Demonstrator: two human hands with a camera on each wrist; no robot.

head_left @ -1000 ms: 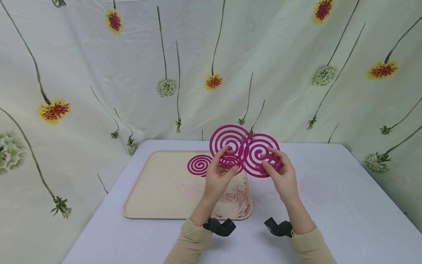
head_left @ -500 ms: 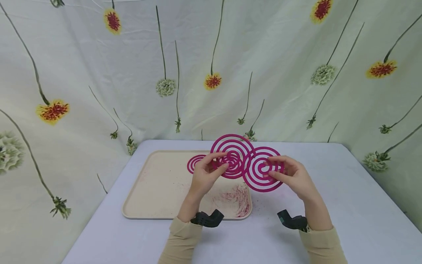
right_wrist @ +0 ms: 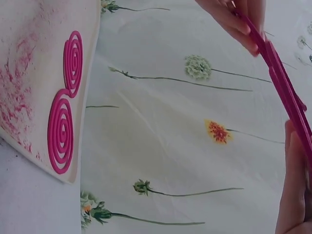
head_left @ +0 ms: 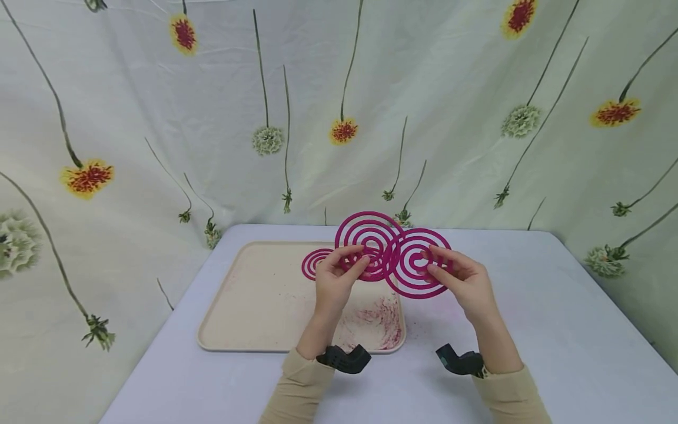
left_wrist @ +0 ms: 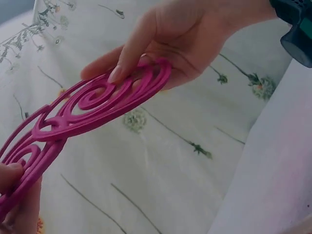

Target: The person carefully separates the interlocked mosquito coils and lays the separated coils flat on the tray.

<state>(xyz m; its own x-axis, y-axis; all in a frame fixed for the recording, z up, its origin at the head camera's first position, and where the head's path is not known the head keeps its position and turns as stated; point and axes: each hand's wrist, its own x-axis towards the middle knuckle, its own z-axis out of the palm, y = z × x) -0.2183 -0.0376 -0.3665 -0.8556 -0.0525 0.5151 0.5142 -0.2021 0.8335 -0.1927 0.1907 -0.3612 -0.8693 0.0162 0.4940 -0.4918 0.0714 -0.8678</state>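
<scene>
Two flat magenta mosquito coils overlap at their rims above the tray. My left hand (head_left: 335, 288) pinches the left mosquito coil (head_left: 367, 230) near its middle, thumb in front. My right hand (head_left: 474, 288) pinches the right mosquito coil (head_left: 406, 262) between thumb and fingers. In the left wrist view, the right coil (left_wrist: 100, 117) shows tilted, its rim crossing the other; whether the two are interlinked I cannot tell. The right wrist view shows both held coils (right_wrist: 287, 90) almost edge-on.
A beige tray (head_left: 249, 306) with magenta crumbs lies on the white table (head_left: 529, 294). Two joined coils (right_wrist: 62, 129) rest at its back right edge, partly hidden behind the left hand in the head view. A flower-printed curtain (head_left: 212, 118) stands behind.
Both hands and the held coils dipped and came slightly back up; they are lower than a second ago. My forearms spread apart, then drew a little closer. Each hand keeps its coil.
</scene>
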